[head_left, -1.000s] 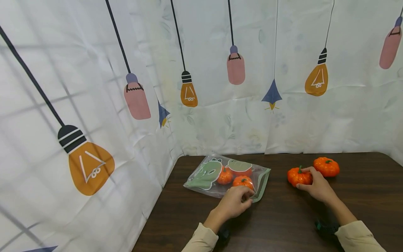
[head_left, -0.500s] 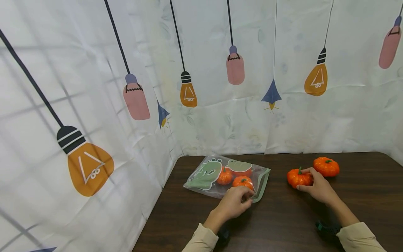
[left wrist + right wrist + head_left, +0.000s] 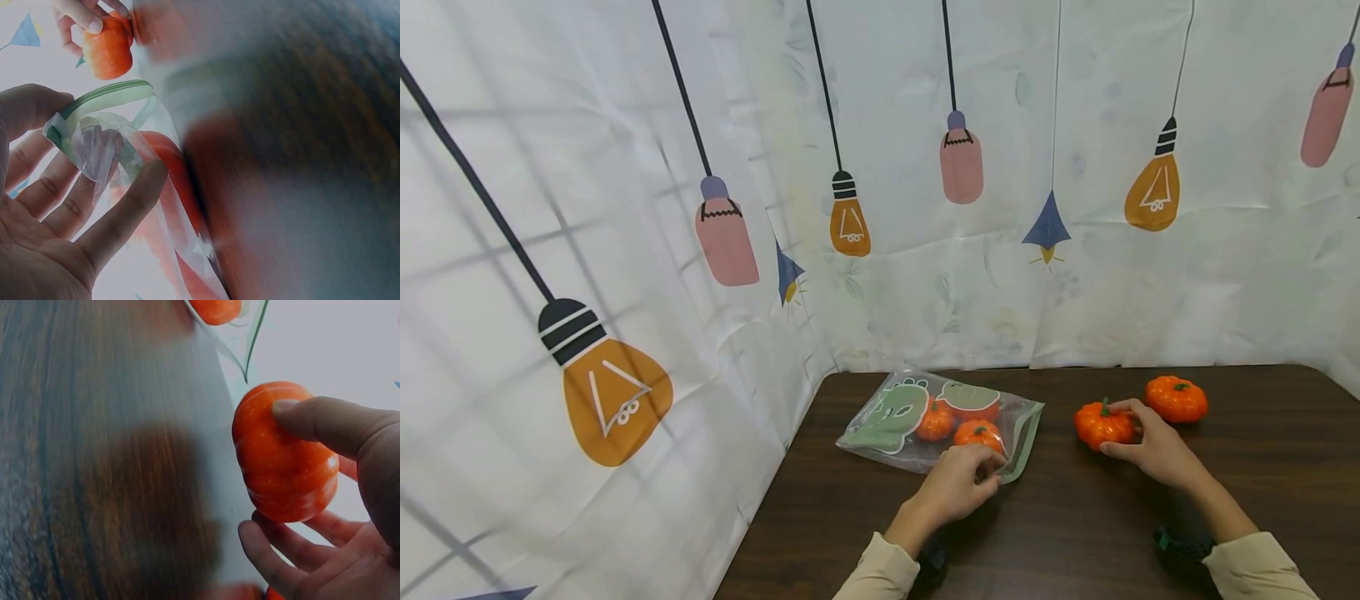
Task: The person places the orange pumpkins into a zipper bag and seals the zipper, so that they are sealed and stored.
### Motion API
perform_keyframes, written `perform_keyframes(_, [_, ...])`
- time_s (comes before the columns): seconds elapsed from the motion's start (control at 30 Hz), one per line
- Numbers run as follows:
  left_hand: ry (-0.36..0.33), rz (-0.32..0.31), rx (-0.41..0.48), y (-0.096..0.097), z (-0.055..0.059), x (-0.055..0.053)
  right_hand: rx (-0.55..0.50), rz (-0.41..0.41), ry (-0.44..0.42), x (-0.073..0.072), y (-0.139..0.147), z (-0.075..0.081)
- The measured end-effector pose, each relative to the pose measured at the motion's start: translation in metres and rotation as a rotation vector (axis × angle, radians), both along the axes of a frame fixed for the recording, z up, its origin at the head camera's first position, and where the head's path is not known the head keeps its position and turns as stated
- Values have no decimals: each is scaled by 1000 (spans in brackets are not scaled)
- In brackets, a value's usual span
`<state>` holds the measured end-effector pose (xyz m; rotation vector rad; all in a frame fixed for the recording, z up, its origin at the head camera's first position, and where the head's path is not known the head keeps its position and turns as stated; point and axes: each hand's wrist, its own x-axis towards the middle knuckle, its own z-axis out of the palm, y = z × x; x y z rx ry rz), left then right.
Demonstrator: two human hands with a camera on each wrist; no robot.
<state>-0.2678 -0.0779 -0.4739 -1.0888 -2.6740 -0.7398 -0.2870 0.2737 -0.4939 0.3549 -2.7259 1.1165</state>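
My right hand (image 3: pixel 1157 448) grips a small orange toy pumpkin (image 3: pixel 1099 427) with a green stem. The right wrist view has the thumb on one side of this pumpkin (image 3: pixel 281 462) and fingers on the other. A clear zip bag (image 3: pixel 1028 443) with green edging and a green cartoon print lies at the table's back left. Inside it are small orange pumpkins (image 3: pixel 979 433) and a redder shape, partly hidden by the print. My left hand (image 3: pixel 957 482) holds the bag's near corner by its zip end; in the left wrist view, the bag's mouth (image 3: pixel 112 94) gapes somewhat.
Another orange pumpkin (image 3: pixel 1177 400) rests on the dark wooden table (image 3: pixel 1075 533), behind my right hand. A white curtain (image 3: pixel 925 308) printed with lamps hangs along the back and left edges. Dark wrist devices (image 3: pixel 1180 546) sit beneath the forearms.
Over the last half second my right hand has shifted slightly left with the pumpkin, away from the other pumpkin. My left hand and the bag have stayed put.
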Motion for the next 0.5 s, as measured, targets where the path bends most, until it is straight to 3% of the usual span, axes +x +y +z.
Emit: perform_keyframes(0.5, [17,49,53,1,-1,1,-80,118,-13,4,-13,11])
